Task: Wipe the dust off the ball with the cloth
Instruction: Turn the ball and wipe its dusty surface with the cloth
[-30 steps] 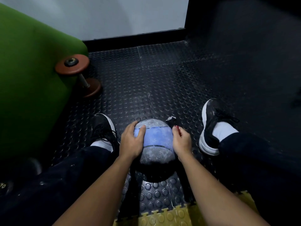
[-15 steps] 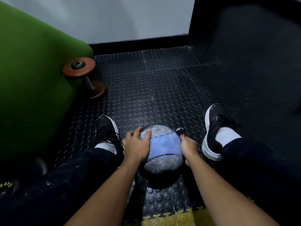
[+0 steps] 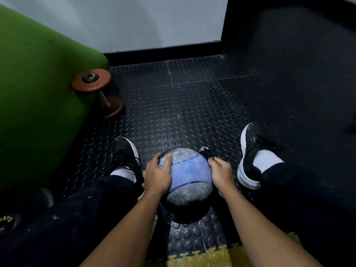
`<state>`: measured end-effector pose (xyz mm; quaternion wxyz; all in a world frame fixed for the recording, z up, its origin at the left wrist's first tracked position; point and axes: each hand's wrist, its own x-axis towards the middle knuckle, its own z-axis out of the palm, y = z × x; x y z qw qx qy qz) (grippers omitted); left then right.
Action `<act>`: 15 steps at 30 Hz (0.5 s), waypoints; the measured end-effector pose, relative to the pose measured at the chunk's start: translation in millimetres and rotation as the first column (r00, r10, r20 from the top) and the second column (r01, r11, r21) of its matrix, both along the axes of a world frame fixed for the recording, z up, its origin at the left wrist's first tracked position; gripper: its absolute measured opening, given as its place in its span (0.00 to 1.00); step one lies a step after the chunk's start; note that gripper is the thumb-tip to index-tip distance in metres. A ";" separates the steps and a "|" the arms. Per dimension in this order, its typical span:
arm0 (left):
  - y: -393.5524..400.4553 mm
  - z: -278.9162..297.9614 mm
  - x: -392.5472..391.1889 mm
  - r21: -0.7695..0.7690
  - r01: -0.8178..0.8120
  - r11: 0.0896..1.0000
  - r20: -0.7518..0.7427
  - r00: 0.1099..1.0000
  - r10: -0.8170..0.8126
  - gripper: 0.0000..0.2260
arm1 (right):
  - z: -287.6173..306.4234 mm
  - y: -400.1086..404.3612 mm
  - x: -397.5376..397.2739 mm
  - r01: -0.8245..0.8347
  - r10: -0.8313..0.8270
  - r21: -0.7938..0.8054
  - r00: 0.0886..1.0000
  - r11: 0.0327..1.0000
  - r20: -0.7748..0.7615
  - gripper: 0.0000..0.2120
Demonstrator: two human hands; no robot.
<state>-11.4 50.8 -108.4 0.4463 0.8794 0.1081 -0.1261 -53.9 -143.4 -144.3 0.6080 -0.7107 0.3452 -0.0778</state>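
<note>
A dusty medicine ball (image 3: 189, 176), grey with a blue band, rests on the studded floor between my feet. My left hand (image 3: 157, 174) grips its left side, thumb on top and fingers wrapped toward the far side. On the ball's right side, my right hand (image 3: 221, 174) presses a dark cloth (image 3: 205, 153) against it. Only a small corner of the cloth sticks out past my fingertips. White dust covers the grey parts of the ball.
A green padded mat (image 3: 38, 103) fills the left side, with a brown dumbbell (image 3: 96, 89) leaning by it. My black shoes (image 3: 125, 151) (image 3: 252, 149) flank the ball. A yellow puzzle mat edge (image 3: 202, 257) lies near me. A wall stands behind.
The ball has turned between my hands, so the blue band now sits tilted and shows more. Both hands stayed on its sides and the cloth stays under my right hand.
</note>
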 end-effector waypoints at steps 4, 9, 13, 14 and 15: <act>4.3 -6.1 5.7 -0.068 -0.029 0.997 -0.013 1.000 0.028 0.29 | -11.2 8.8 -0.9 0.073 -0.073 -0.001 0.997 0.997 -0.019 0.16; 2.6 -5.6 9.1 -0.093 -0.074 0.993 -0.041 0.997 0.071 0.29 | 2.3 5.1 9.5 -0.040 0.039 -0.076 0.999 0.996 -0.017 0.16; 6.7 -5.2 14.8 -0.122 -0.104 0.987 -0.059 0.993 0.098 0.28 | 2.0 18.0 1.0 -0.016 0.021 -0.059 0.996 0.998 0.081 0.16; 8.0 -5.5 13.8 -0.132 -0.104 0.986 -0.060 0.993 0.097 0.28 | -3.8 19.6 0.3 0.036 -0.036 -0.017 0.999 0.999 0.031 0.15; 8.9 -5.9 12.2 -0.140 -0.106 0.985 -0.060 0.993 0.098 0.28 | -9.5 20.2 0.2 0.087 -0.086 0.023 0.995 0.996 -0.046 0.16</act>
